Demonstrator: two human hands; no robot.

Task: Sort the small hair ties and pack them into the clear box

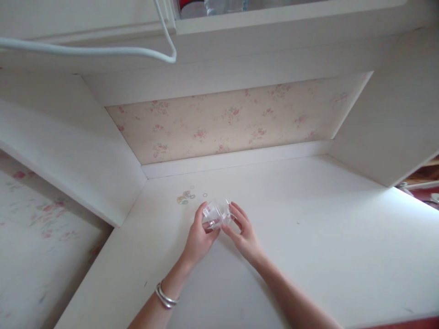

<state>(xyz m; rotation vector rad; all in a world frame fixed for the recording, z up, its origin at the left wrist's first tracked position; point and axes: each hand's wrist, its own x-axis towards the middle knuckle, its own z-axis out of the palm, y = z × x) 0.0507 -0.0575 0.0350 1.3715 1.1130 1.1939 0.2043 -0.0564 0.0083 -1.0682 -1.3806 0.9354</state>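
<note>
A small clear plastic box [212,213] is held up over the white desk top by my left hand [199,241], its fingers and thumb wrapped round the sides. Pinched in my right hand [247,241] is the box's clear lid [226,214], standing at an angle against the right side of the box. Whether the lid is hinged to the box or separate, I cannot tell. Just beyond my left hand, several small thin rings [185,196] lie on the desk, some yellowish and some pale or greyish. The contents of the box are too blurred to make out.
White side panels rise at the left [68,137] and right [387,114] of the desk [308,256]. Floral wallpaper [233,121] covers the back. A white cable [103,50] crosses the upper left, below a shelf edge [291,23].
</note>
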